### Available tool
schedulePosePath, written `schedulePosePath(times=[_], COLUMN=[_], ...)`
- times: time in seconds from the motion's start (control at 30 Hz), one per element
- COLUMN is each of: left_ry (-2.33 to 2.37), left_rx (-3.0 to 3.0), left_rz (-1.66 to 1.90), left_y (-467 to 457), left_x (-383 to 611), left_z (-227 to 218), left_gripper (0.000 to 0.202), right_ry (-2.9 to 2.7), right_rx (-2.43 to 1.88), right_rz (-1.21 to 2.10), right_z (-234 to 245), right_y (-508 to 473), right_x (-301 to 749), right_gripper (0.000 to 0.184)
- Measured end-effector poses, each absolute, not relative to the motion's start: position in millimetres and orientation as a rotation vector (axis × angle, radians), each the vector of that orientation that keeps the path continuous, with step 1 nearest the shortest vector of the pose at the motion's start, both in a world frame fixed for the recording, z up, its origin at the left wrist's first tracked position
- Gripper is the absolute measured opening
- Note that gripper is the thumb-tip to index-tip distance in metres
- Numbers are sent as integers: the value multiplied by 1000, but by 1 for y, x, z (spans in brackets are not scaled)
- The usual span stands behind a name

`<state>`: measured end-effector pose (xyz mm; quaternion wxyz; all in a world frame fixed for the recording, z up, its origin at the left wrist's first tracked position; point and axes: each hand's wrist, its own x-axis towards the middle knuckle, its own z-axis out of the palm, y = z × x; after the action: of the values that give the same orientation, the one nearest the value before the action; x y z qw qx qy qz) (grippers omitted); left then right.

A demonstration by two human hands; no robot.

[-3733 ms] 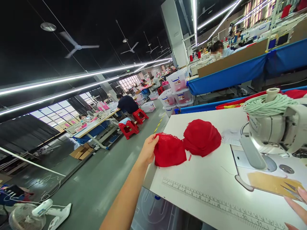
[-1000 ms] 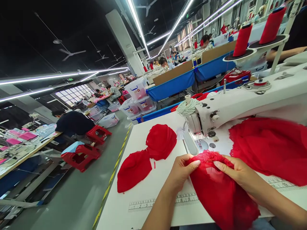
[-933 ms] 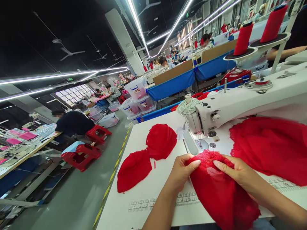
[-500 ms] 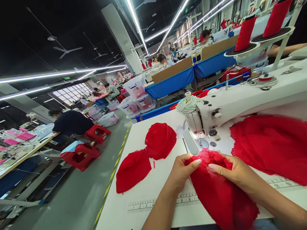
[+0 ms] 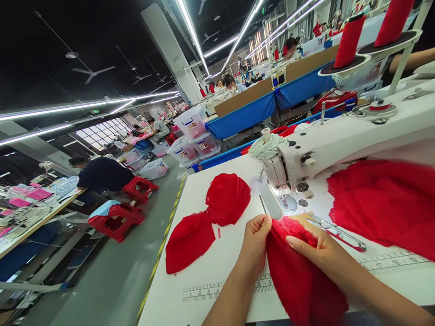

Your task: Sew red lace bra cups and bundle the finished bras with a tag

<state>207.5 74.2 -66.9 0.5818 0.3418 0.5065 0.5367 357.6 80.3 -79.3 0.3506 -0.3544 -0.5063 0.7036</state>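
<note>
My left hand (image 5: 254,237) pinches the upper left edge of a red lace-trimmed fabric piece (image 5: 299,280). My right hand (image 5: 317,251) grips the same piece at its gathered lace, the thumb on top and the fingers mostly behind the cloth. The fabric hangs down over the table's front edge. Just past my hands is the head of a white sewing machine (image 5: 278,172), its lamp lit over the needle plate. Thread snips (image 5: 340,233) with a red lower edge lie beside my right hand. Two joined red bra cups (image 5: 227,199) rest on the left of the table.
A larger red fabric heap (image 5: 384,203) lies right of the machine. Red thread cones (image 5: 350,40) stand on a holder behind it. A printed ruler (image 5: 207,292) runs along the white table (image 5: 190,190). Stacked plastic bins (image 5: 193,122) and red stools (image 5: 117,219) stand beyond.
Both hands have shifted slightly left with the fabric, and my left fingers have closed tighter at its edge. The snips, hidden before, now show by my right hand.
</note>
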Motion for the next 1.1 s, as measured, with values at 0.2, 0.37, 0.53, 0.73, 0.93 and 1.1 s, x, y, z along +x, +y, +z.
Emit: schedulePosePath(times=[0.2,0.37,0.53,0.73,0.93,1.1], left_ry=[1135,1117,1108,1050,807,840], left_rx=[599,517,451,305,389,440], left_rz=[1364,1370,1432,1388,988,1011], left_y=[76,77,79,79,66,66], left_x=[211,205,202,191,186,189], left_z=[-71,-67,-67,-66,-58,-60], left_gripper=[50,48,44,30,49,28], right_ry=[-1187,-969,-913,-752,-679,-733], right_rx=[-888,-846,-852,-668,-667,-669], right_rz=[1900,2155,2246,2323,2272,2241], right_z=[-83,-82,-82,-81,-73,-69], right_y=[60,60,55,58,71,75], right_x=[341,345,350,350,349,355], right_gripper=[51,42,42,36,36,38])
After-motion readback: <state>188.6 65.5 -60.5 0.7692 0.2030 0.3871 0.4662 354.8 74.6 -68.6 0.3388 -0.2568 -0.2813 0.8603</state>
